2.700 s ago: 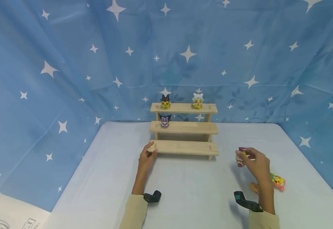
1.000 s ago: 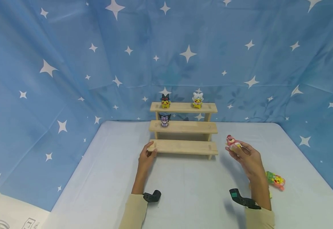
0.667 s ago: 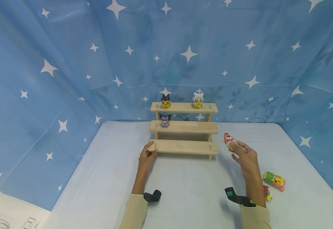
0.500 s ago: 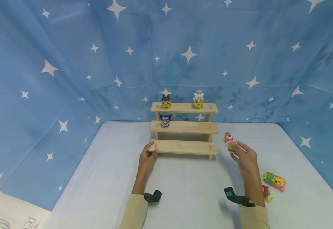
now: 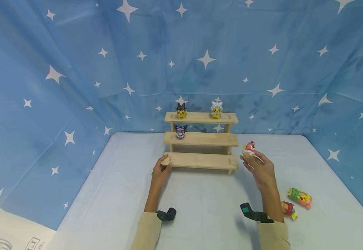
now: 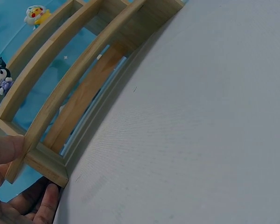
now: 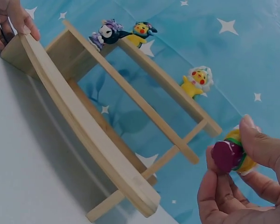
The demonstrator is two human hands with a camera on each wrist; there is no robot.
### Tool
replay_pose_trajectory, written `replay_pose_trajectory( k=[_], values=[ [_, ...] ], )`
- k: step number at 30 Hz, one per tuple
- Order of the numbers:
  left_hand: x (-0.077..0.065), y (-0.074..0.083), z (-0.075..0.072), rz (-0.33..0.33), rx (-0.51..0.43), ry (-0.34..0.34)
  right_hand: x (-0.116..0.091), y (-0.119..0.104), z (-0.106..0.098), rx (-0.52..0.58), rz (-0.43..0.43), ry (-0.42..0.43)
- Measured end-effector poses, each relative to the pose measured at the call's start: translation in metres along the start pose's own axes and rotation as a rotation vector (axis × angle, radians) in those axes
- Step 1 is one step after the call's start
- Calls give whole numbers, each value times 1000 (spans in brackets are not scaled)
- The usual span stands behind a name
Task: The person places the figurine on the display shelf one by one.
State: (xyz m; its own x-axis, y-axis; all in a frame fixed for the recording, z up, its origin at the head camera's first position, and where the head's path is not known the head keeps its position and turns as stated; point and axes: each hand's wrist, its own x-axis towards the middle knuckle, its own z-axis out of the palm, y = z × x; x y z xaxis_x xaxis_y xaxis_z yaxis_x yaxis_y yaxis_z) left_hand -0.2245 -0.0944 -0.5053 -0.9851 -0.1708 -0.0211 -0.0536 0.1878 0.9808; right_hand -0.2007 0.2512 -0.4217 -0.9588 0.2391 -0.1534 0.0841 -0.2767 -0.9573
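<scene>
My left hand (image 5: 160, 176) grips the left end of the lowest board of a three-step wooden shelf (image 5: 200, 160). In the left wrist view its thumb lies against the board's edge, with fingers around the end. Right of the shelf, my right hand (image 5: 264, 172) pinches a small figurine (image 5: 249, 146) in pink, white and yellow, held above the table. Its dark purple base (image 7: 226, 157) faces the right wrist camera. On the top board stand a dark-eared yellow figurine (image 5: 181, 111) and a white-hooded yellow one (image 5: 216, 110). A black-and-purple figurine (image 5: 180, 132) stands at the middle board's left.
Several figurines lie on the white table (image 5: 206, 208) at the right: a green one (image 5: 294, 194), a pink-and-yellow one (image 5: 305, 200), and a red one (image 5: 288, 208) beside my right forearm. A blue star-printed cloth (image 5: 181, 45) hangs behind the shelf.
My right hand has carried the pink figurine up and left toward the shelf, turning it on the way. The red figurine shows more from behind the forearm. My left hand has stayed put.
</scene>
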Motion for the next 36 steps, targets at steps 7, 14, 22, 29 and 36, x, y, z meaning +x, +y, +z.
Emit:
replay_pose_trajectory(
  k=[7, 14, 22, 29, 36],
  values=[
    [0, 2, -1, 4, -22, -9, 6, -1, 18, -332, -50, 43],
    [1, 3, -2, 11, -14, -4, 27, 3, 36, -502, -253, 49],
    [0, 3, -2, 21, -1, -5, 47, 8, 57, -603, -479, 75],
    [-3, 3, -2, 17, -22, -5, 57, 10, 76, -682, -629, 61],
    [-2, 2, -2, 13, -21, -5, 62, 16, 90, -735, -662, 48]
  ],
)
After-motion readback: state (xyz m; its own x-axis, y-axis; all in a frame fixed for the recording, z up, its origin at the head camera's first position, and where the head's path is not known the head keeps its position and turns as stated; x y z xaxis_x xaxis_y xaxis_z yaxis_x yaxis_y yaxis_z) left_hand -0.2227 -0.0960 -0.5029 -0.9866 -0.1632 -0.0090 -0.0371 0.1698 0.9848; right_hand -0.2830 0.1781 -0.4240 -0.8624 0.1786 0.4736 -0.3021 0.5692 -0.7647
